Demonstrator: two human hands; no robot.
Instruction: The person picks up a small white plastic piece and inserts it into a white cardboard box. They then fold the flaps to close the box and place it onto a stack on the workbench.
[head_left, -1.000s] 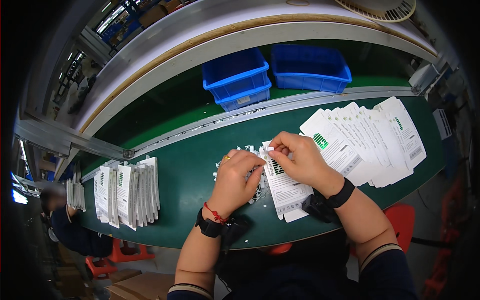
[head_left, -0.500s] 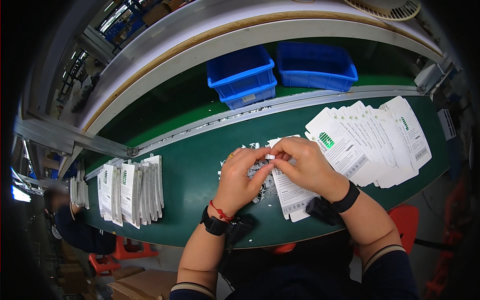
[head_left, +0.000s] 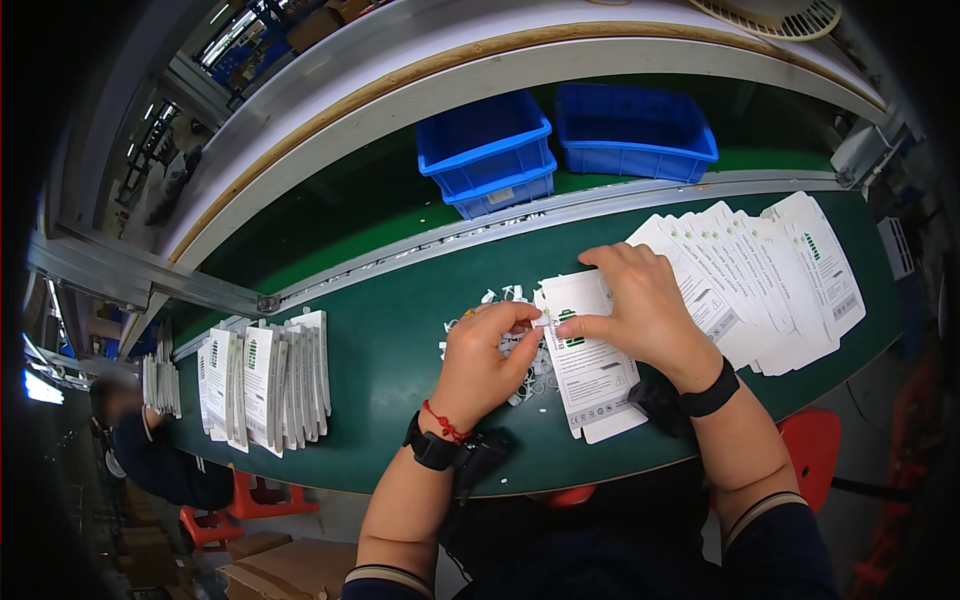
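My left hand (head_left: 487, 358) is closed in a pinch, with a small white part (head_left: 542, 320) at its fingertips. What kind of part it is, I cannot make out. Fingers spread, my right hand (head_left: 652, 312) rests over a flat white printed carton (head_left: 598, 390) with its thumb against the face and holds nothing. The carton lies in front of me on the green table. Under and around my left hand spreads a pile of small white looped parts (head_left: 540, 380), partly hidden by that hand.
Several flat cartons (head_left: 800, 300) lie fanned at the right. Folded cartons (head_left: 262, 385) stand in a row at the left. Blue bins (head_left: 490, 175) sit beyond the metal rail (head_left: 380, 258). Dark devices hang near both wrists. Another person (head_left: 165, 455) sits at far left.
My right hand has let go of the small white part and opened, moving up and right over the carton. My left hand keeps the part in its pinch.
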